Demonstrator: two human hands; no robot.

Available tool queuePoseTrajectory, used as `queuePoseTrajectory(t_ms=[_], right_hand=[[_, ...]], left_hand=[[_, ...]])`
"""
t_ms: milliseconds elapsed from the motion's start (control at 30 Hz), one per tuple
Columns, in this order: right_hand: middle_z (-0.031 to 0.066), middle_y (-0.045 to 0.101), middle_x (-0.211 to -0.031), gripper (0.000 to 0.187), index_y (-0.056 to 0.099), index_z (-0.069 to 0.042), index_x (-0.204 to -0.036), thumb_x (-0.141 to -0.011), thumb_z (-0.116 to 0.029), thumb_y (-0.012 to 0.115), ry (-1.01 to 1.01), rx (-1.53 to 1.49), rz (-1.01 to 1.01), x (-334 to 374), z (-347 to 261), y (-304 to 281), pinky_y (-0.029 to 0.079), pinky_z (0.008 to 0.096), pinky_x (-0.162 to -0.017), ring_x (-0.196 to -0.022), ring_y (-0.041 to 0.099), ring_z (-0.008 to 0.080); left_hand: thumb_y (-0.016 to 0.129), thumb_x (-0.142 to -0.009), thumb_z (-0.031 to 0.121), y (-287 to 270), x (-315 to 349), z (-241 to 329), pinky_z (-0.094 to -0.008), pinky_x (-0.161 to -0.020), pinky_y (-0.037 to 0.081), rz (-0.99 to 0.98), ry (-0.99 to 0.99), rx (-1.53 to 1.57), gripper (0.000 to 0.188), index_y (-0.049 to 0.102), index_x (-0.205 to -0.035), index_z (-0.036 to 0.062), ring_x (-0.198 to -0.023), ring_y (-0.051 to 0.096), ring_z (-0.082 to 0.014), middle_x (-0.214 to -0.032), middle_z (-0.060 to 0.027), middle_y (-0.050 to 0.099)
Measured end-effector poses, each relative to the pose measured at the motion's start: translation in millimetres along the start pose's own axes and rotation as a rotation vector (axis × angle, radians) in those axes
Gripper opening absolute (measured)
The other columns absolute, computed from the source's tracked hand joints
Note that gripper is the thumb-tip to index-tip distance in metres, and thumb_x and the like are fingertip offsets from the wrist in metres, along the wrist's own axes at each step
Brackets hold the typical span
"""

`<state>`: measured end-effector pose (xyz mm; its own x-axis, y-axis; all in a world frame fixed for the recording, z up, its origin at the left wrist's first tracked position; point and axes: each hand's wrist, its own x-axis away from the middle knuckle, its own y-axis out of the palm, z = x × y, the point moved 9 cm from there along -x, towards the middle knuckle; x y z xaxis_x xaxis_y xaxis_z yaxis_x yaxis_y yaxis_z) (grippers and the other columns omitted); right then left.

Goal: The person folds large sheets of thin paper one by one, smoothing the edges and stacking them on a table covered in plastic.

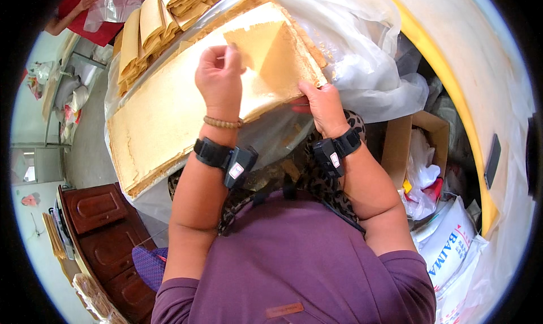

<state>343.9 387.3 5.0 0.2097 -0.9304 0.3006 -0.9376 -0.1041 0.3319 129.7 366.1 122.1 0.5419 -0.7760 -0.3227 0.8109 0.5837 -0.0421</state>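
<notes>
A stack of large, thin, yellowish sheets with ragged edges [164,106] lies in front of me; what they are made of I cannot tell for sure. Over its middle, my left hand [219,72] is closed, thumb and fingers pinched at the edge of a folded-over sheet [263,47]. That sheet shows as a darker, see-through flap near the far right end. At the stack's near right corner, my right hand [323,104] grips the edge, its thumb on top and its other fingers partly hidden below.
Folded yellowish sheets [150,27] are piled beyond the stack. Clear plastic sheeting [362,47] spreads beneath and to the right. An open cardboard box [397,143] and a white printed sack [447,253] stand at right. Another person's hand [87,0] shows at far left, beside brown cabinets [96,208] lower down.
</notes>
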Motion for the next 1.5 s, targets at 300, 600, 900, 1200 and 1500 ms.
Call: queuePoseTrajectory(t_ms=[300,600,900,1200,1500], right_hand=[[0.0105,0.072,-0.099,0.029,0.065,0.004,-0.110,-0.092,-0.018,0.067,0.143,-0.196,-0.141,7,9,17,0.060,0.0324,-0.067,-0.083,0.073,0.0207],[0.0109,0.071,-0.102,0.029,0.064,0.003,-0.112,-0.091,-0.017,0.069,0.176,-0.144,-0.180,9,14,20,0.060,0.0334,-0.072,-0.086,0.073,0.0231],[0.0096,0.073,-0.100,0.034,0.065,0.000,-0.115,-0.097,-0.029,0.059,0.068,-0.024,-0.173,13,-5,22,0.057,0.0310,-0.069,-0.082,0.073,0.0204],[0.0083,0.072,-0.096,0.026,0.067,0.001,-0.108,-0.092,-0.019,0.060,0.073,0.032,-0.131,14,-5,18,0.056,0.0306,-0.068,-0.078,0.072,0.0196],[0.0074,0.070,-0.107,0.049,0.057,-0.006,-0.128,-0.093,-0.038,0.070,0.116,0.004,-0.090,11,-12,31,0.056,0.0309,-0.066,-0.081,0.071,0.0187]], left_hand=[[0.067,-0.096,0.016,13,7,-11,-0.0219,-0.057,0.051,-0.146,-0.031,-0.010,0.013,0.068,-0.092,0.0040,-0.067,0.061,-0.0051,-0.076,0.0017,0.065],[0.066,-0.096,0.023,-7,17,-60,-0.0210,-0.052,0.047,-0.186,-0.437,-0.088,0.018,0.066,-0.091,0.0060,-0.061,0.064,-0.0090,-0.075,-0.0021,0.066],[0.067,-0.094,0.016,27,50,-7,-0.0230,-0.059,0.051,-0.654,0.061,-0.296,0.014,0.070,-0.100,0.0047,-0.067,0.066,-0.0124,-0.091,-0.0037,0.072],[0.057,-0.089,0.007,33,52,20,-0.0354,-0.071,0.055,-0.679,0.440,-0.996,0.023,0.071,-0.107,0.0110,-0.081,0.069,-0.0294,-0.108,-0.0085,0.071],[0.065,-0.087,0.010,3,69,30,-0.0387,-0.077,0.054,-0.532,0.448,-0.771,0.018,0.071,-0.103,0.0104,-0.090,0.067,-0.0303,-0.100,-0.0110,0.069]])
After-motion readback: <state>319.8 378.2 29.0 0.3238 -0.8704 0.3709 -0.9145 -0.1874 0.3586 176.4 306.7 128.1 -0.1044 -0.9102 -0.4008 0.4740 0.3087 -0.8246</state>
